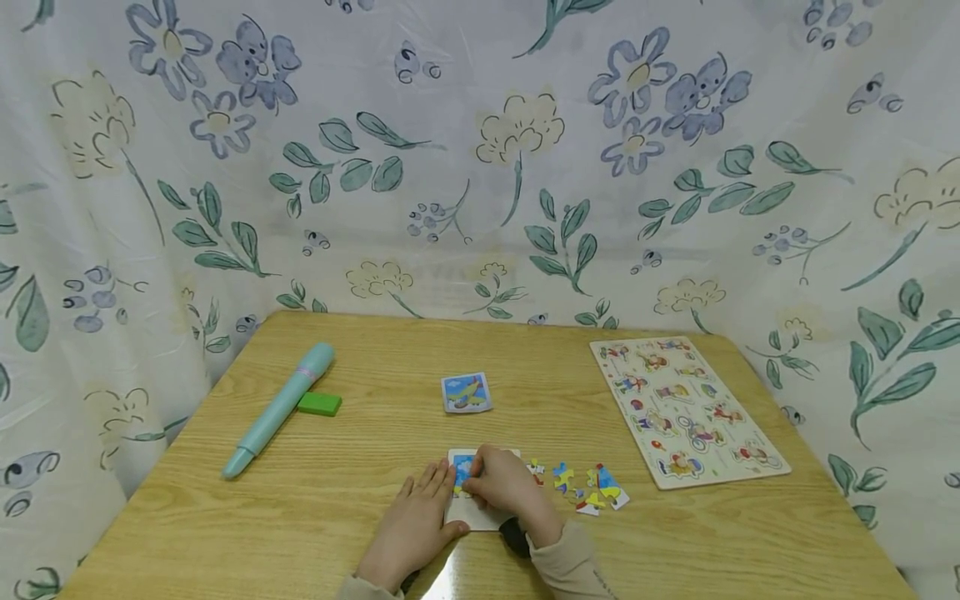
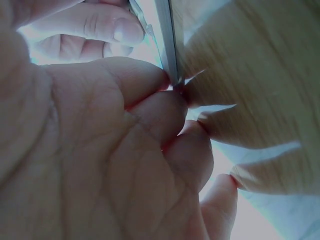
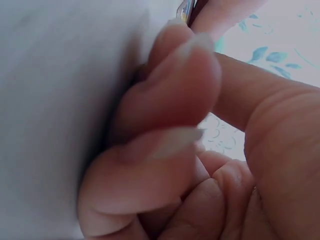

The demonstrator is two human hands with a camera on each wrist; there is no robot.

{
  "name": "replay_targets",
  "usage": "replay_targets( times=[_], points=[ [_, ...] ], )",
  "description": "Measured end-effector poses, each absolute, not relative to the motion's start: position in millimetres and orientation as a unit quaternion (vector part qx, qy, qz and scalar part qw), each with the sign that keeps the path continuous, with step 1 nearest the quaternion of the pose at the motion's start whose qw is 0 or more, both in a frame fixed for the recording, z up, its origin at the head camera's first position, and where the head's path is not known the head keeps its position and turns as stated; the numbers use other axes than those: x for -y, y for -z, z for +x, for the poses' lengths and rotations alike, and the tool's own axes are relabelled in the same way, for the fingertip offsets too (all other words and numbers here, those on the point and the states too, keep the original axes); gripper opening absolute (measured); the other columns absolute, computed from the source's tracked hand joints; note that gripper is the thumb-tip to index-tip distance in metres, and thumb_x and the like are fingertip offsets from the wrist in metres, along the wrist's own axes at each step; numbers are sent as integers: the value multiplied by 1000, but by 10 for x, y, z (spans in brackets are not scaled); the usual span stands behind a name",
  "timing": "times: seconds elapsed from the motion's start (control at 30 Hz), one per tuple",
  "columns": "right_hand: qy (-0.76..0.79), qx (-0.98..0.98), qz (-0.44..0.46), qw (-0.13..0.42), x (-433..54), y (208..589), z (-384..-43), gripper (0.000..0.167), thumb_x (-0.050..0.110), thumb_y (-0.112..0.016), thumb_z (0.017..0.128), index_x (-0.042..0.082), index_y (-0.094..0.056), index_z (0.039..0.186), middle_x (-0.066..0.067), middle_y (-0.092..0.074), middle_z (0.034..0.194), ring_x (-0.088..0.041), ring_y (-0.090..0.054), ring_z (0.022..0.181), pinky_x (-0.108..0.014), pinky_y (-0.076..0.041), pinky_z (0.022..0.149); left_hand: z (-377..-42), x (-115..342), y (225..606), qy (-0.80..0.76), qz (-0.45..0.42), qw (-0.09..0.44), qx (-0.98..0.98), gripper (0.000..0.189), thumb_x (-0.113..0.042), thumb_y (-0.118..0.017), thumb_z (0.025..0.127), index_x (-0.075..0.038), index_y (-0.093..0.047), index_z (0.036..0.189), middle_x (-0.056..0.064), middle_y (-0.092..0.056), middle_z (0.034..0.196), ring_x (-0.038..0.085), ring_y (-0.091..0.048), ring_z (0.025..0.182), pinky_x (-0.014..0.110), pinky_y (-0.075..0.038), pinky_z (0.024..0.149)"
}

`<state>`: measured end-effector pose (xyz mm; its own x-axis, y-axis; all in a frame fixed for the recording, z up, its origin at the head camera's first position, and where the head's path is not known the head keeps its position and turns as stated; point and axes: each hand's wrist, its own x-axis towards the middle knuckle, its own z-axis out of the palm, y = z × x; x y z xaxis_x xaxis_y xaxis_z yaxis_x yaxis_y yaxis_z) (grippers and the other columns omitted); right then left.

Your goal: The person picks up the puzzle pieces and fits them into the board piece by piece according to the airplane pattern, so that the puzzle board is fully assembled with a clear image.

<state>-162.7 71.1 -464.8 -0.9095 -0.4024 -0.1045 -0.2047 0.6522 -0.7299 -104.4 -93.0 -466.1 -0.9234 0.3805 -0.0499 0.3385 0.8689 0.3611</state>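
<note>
A small white jigsaw tray (image 1: 468,518) lies near the front of the table, with blue pieces (image 1: 461,468) in its upper left part. My left hand (image 1: 417,527) steadies its left side, fingers extended along the edge and thumb at the lower corner. In the left wrist view, the fingertips (image 2: 192,150) touch the table beside the tray's edge. My right hand (image 1: 507,483) is over the tray, fingers curled, thumb and forefinger pinching at a puzzle piece mostly hidden by them. The right wrist view shows its curled fingers (image 3: 170,95) close against the white tray.
Loose jigsaw pieces (image 1: 592,490) lie right of the tray. Beyond it is a square airplane picture card (image 1: 466,393). A teal tube-shaped object (image 1: 277,410) and a green block (image 1: 320,404) lie at left, a figure puzzle board (image 1: 686,408) at right. A floral curtain (image 1: 480,183) hangs behind.
</note>
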Motion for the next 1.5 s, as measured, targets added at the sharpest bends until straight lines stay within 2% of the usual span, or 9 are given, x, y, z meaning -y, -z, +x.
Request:
replay_targets(
  times=[0.3, 0.57, 0.8, 0.97, 1.17, 1.37, 1.5],
  points=[
    [372, -901, -182, 125, -712, 4654, -1631, 14, 11, -68, 86, 12, -58, 77, 8, -50, 48, -4, -42, 41, -16, -33, 41, -1040, 932, 4657, -180, 186, 58, -964, 79, -46, -65, 86, 6, -43, 142, 23, -37, 152, 40, -36, 141, 64, -31, 111],
    [498, -824, -174, 206, -962, 4605, -1685, 18, 16, -62, 94, 2, -58, 83, 1, -54, 62, -8, -47, 50, -19, -40, 46, -1037, 921, 4652, -179, 186, 61, -964, 79, -46, -64, 86, 6, -42, 142, 22, -36, 153, 40, -36, 141, 64, -30, 112],
    [496, -840, -145, 167, -1376, 4595, -1739, 19, 17, -58, 97, -1, -61, 94, -8, -63, 72, -11, -53, 59, -23, -44, 51, -1028, 918, 4648, -189, 183, 59, -963, 80, -44, -65, 86, 8, -42, 141, 24, -36, 152, 42, -36, 141, 66, -30, 111],
    [487, -859, -100, 122, -1645, 4595, -1756, 18, 16, -57, 97, -1, -61, 101, -10, -63, 78, -12, -54, 62, -23, -45, 53, -1030, 920, 4658, -189, 184, 57, -963, 80, -44, -65, 86, 8, -42, 141, 24, -36, 152, 41, -35, 141, 66, -30, 111],
    [442, -894, -33, 70, -1892, 4577, -1667, 13, 10, -66, 90, 3, -63, 100, -6, -63, 88, -14, -56, 76, -26, -47, 62, -1028, 918, 4667, -191, 185, 59, -962, 80, -45, -65, 86, 8, -41, 142, 24, -36, 152, 42, -35, 141, 65, -29, 112],
    [402, -912, -7, 87, -1973, 4568, -1576, 39, 10, -82, 75, 0, -62, 106, -10, -58, 98, -20, -53, 87, -32, -48, 75, -1036, 932, 4677, -189, 181, 51, -964, 80, -44, -65, 86, 7, -41, 142, 24, -37, 152, 42, -35, 141, 64, -29, 112],
    [394, -914, -6, 90, -1943, 4564, -1534, 43, 6, -84, 70, -3, -59, 104, -13, -54, 100, -21, -54, 84, -32, -52, 69, -1037, 921, 4676, -189, 182, 58, -963, 80, -44, -64, 86, 7, -40, 143, 24, -36, 152, 42, -35, 141, 65, -29, 112]
  ],
)
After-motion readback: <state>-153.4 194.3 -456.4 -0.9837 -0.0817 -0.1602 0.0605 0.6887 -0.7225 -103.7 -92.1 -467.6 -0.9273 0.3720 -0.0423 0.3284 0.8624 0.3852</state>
